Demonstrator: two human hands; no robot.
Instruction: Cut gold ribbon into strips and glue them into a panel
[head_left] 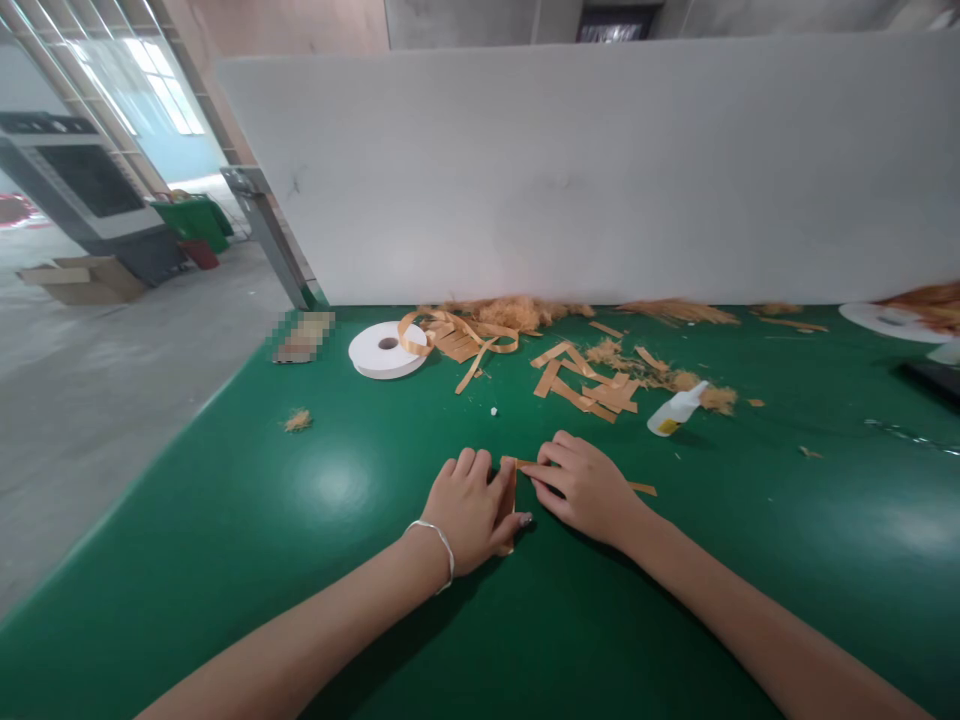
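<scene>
At the front middle of the green table, my left hand (466, 512) presses a short brown ribbon piece (511, 505) down, its fingers bent and its thumb at the near end. Most of that piece is hidden under the fingers. Just to the right, the closed fingers of my right hand (583, 488) hold a narrow brown ribbon strip (643, 489). One end of this strip meets the piece under my left fingertips; the other sticks out beyond the right hand. Whether the two are joined I cannot tell.
A white ribbon spool (367, 352) lies at back left with loose ribbon beside it. Several cut ribbon pieces (577, 385), tan fibre tufts (517, 312) and a small white glue bottle (673, 412) lie beyond my hands. A white panel (585, 180) closes off the back.
</scene>
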